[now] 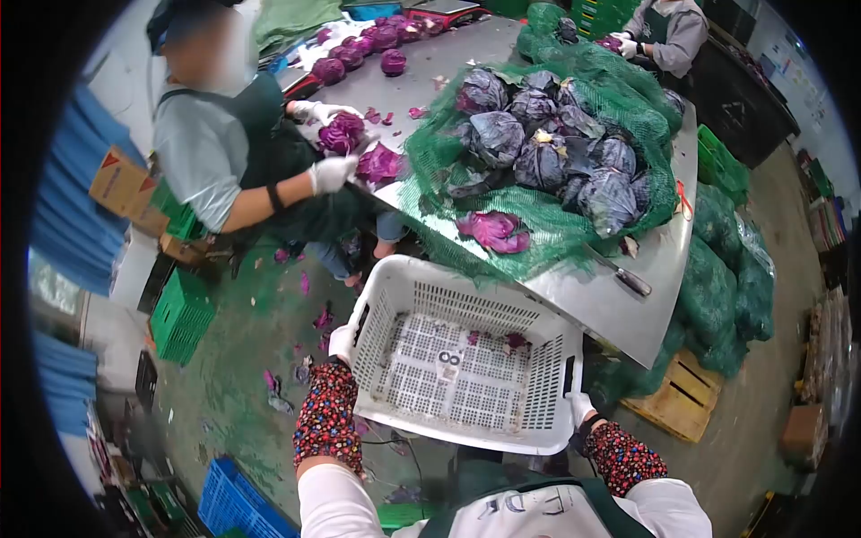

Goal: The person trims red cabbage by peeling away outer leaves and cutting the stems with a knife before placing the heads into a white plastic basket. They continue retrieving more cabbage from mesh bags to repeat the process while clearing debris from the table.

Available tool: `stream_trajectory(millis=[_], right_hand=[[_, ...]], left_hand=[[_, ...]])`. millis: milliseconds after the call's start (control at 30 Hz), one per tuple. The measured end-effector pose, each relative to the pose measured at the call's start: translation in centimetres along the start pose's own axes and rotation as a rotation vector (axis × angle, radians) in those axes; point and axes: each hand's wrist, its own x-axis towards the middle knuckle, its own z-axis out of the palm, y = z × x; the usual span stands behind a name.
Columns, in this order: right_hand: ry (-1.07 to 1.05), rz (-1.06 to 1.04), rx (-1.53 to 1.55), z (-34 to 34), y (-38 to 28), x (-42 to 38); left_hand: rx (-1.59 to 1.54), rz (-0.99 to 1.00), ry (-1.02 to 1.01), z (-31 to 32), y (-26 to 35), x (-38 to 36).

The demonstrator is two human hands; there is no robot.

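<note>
Between my hands is a white plastic crate with slotted walls and a few purple leaf scraps on its floor. My gloved left hand grips the handle at its left end. At the opposite end, my gloved right hand is closed by the handle slot, its fingers partly hidden. Just beyond the crate, red cabbages with dark outer leaves lie heaped in an opened green mesh bag on the metal table. A knife rests near the table's front corner.
At left, a co-worker's gloved hands handle a peeled purple cabbage. Another person works at the far end. Filled green mesh sacks sit by a wooden pallet. Green crates and a blue crate stand on the floor.
</note>
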Motion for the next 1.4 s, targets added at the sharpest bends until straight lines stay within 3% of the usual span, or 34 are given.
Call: stream_trajectory(millis=[100,167,200,233,300,333,400,433,467,500,533,567,600,633,667,700,767,833,900,1167,1400], right_hand=[[0.027,0.103,0.149,-0.4,1.3,1.6],[-0.062,0.141,0.407,1.1,3.5,3.3],[-0.072,0.111,0.495,1.8,4.2,3.9],[-0.087,0.08,0.582,2.6,4.8,4.7],[-0.112,0.046,0.702,5.6,4.2,5.0],[-0.13,0.021,0.814,7.4,4.3,4.6],[-0.18,-0.024,0.868,11.2,5.2,4.8],[-0.15,-0.034,0.862,12.9,6.8,6.3],[-0.093,0.064,0.874,15.0,7.3,7.1],[0.003,-0.003,0.766,16.2,6.8,5.9],[0.042,-0.018,0.646,16.8,6.9,6.0],[0.083,-0.032,0.523,17.4,7.3,6.5],[0.093,-0.042,0.551,17.2,8.0,7.5],[0.077,-0.055,0.184,16.4,8.9,8.8],[0.064,-0.067,-0.185,16.1,8.8,9.4],[0.12,0.01,-0.412,15.7,6.3,7.0],[0.211,-0.237,-0.745,14.2,3.2,3.0],[-0.031,-0.341,-1.073,12.3,1.3,1.0],[-0.107,-0.306,-1.151,11.3,-0.1,0.3],[-0.188,-0.658,-1.085,9.9,-5.3,-3.7],[-0.503,-0.903,-1.076,10.3,-13.0,-2.5]], left_hand=[[0.142,0.068,-0.159,5.0,4.8,2.7],[0.102,0.2,-0.231,5.8,6.3,6.2],[-0.099,0.14,-0.241,6.7,7.2,7.1],[-0.089,0.145,-0.252,7.1,8.0,7.8],[0.017,0.344,-0.225,7.9,9.5,9.7],[0.039,0.353,-0.24,8.3,9.7,9.9],[0.196,0.64,-0.2,9.1,8.4,9.5],[0.009,0.738,-0.285,9.3,7.8,7.3],[0.261,0.81,-0.148,10.0,6.4,5.3],[0.155,0.888,-0.107,10.7,3.9,3.2],[0.047,0.641,-0.239,10.2,3.6,-0.8],[0.098,0.85,-0.137,9.9,3.7,-5.5],[0.209,0.539,-0.131,9.4,2.6,-9.9],[0.264,0.48,-0.234,9.3,-1.6,-11.2],[0.314,0.734,-0.215,8.4,-3.7,-14.6],[0.372,0.71,-0.257,7.7,-7.7,-17.6],[0.374,0.628,-0.28,8.2,-7.8,-21.4],[0.395,0.597,-0.274,9.5,-6.5,-22.0],[0.423,0.593,-0.266,10.5,-5.1,-21.6],[0.499,0.555,-0.228,11.9,0.5,-20.2],[0.562,0.437,-0.143,13.5,2.9,-21.5]])
